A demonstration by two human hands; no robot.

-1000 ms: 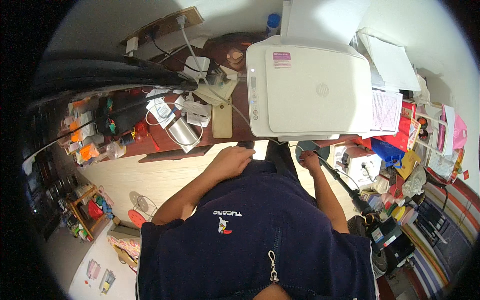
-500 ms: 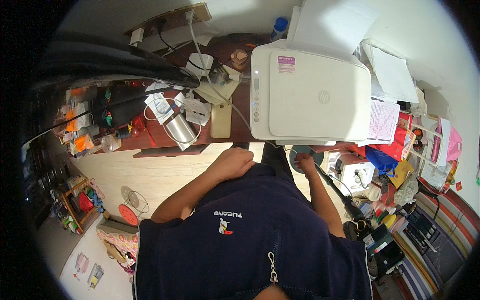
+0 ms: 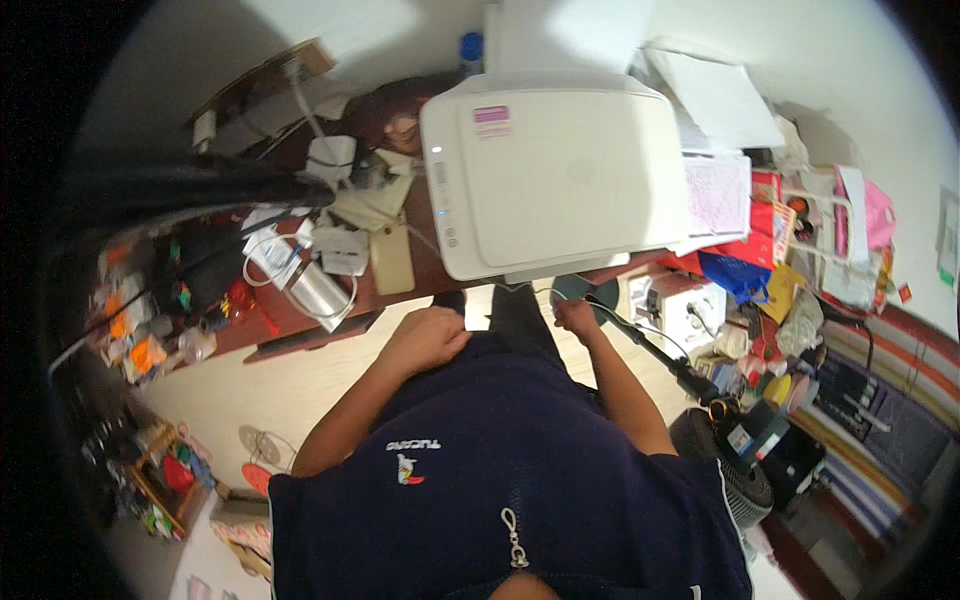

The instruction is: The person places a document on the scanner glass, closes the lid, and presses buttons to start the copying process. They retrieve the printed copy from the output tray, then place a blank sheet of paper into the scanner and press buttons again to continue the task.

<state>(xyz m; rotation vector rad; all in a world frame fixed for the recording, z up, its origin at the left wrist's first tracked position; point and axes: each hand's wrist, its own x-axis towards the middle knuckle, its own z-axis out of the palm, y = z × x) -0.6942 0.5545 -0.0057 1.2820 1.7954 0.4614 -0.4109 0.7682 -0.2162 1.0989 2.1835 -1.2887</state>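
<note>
My left hand (image 3: 431, 338) rests on my lap below the desk edge, its fingers curled in with nothing visible in them. Below the printer's front edge is my right hand (image 3: 575, 315), fingers drawn together beside a thin white cable (image 3: 655, 332). Whether they pinch the cable or something else is too small to tell. A white printer (image 3: 580, 185) with a closed lid stands on the dark red desk (image 3: 412, 268). Left of it lie a gold phone (image 3: 391, 262), a white power adapter (image 3: 341, 250) and a silver metal cylinder (image 3: 320, 290).
Papers (image 3: 715, 195) and red packets (image 3: 765, 235) crowd the desk's right end. A blue bag (image 3: 737, 277) hangs beside a white box (image 3: 690, 315). On the floor at right, a black pole (image 3: 645, 345) leads toward a fan (image 3: 725, 465). Small craft items (image 3: 145, 325) fill the left end.
My view has turned right, so the desk and printer sit farther left and slightly tilted. My right hand looks more closed. The left hand stays on my lap.
</note>
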